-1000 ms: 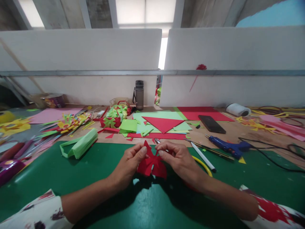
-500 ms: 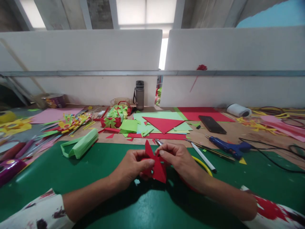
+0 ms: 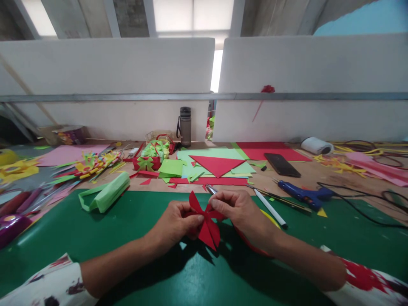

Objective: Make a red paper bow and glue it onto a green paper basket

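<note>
While both hands pinch red paper cutout (image 3: 205, 221), green mat (image 3: 134, 221) lies open around.

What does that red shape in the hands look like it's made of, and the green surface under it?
The red shape, pinched between the left hand and right hand, looks like matte coloured paper: thin, with sharp creases and cleanly cut points. The green surface seems a smooth mat, perhaps rubber or vinyl, given its faint sheen.
</note>
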A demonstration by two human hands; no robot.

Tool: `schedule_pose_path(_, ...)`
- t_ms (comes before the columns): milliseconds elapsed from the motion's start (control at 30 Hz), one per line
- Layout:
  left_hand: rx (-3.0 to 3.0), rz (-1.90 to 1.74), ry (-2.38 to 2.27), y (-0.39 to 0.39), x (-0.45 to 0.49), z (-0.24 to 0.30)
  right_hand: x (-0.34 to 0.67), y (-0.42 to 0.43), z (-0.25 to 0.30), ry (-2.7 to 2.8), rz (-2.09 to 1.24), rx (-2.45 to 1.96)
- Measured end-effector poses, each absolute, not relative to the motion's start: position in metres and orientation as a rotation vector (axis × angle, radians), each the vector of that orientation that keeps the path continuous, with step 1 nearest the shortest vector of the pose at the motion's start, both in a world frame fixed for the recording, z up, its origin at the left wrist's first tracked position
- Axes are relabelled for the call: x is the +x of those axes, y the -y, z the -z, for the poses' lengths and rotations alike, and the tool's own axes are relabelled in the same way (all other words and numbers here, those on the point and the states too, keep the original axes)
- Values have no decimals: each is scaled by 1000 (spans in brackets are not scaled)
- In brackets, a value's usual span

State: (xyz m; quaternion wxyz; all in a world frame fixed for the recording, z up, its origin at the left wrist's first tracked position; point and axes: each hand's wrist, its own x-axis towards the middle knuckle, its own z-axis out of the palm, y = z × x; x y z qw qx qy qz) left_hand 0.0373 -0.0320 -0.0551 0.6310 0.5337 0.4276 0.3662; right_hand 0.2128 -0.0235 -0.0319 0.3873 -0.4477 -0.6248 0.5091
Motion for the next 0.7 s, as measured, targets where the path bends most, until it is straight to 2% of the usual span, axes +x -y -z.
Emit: schedule_pose_path(700, 1114, -823, -821, 28, 34, 73, 210, 24, 32, 1540, -1356, -1121)
